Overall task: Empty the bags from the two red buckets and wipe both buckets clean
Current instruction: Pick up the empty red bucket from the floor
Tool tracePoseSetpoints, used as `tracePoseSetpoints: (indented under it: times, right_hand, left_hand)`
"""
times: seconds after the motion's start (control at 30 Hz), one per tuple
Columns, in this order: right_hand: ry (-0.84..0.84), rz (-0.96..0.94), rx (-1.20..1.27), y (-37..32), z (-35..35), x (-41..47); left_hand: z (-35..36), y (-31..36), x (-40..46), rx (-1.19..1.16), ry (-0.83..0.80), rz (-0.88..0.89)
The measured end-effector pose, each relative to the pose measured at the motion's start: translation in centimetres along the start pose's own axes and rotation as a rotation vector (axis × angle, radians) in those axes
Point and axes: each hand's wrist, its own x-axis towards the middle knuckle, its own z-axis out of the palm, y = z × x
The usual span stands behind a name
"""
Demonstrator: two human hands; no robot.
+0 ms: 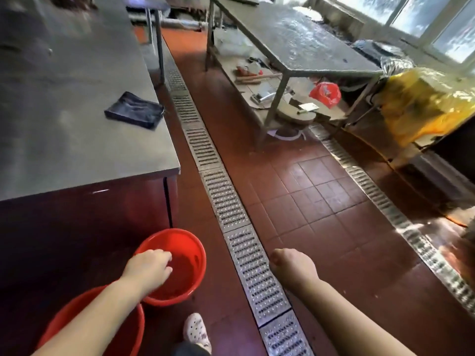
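Red tiled floor (321,191) with metal drain grates (226,201), steel counter (64,111) on left, steel work table (303,39) with cluttered lower shelf, bright windows (424,16) top right.

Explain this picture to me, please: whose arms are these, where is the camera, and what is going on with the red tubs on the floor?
There is no machine here. A person wears a wide-angle camera on the head, looking forward and down, so the two bare arms you see are that person's own. The scene is a kitchen with a red tiled floor and a metal drain grate running along it.

Two red buckets stand on the floor: the far bucket and, partly cut off at the bottom edge, the near bucket. The left hand reaches into the far one; I cannot tell whether it grips anything. The right hand is curled into a loose fist above the floor, with nothing visible in it.

On the steel counter at the left lies a folded dark cloth. A white shoe shows below.
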Motion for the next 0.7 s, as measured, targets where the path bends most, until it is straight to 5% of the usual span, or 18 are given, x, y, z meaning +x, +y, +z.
tracePoseSetpoints:
  times: [0.23,0.7]
  right_hand:
    - [-0.044,-0.189,-0.054,-2.0,-4.8,12.8]
    - [-0.338,-0.952,-0.387,-11.9,0.4,35.6]
  left_hand:
    - [-2.5,-2.8,6.7,-0.062,0.036,-0.182]
    - [4.2,0.3,9.9,-0.425,-0.039,-0.960]
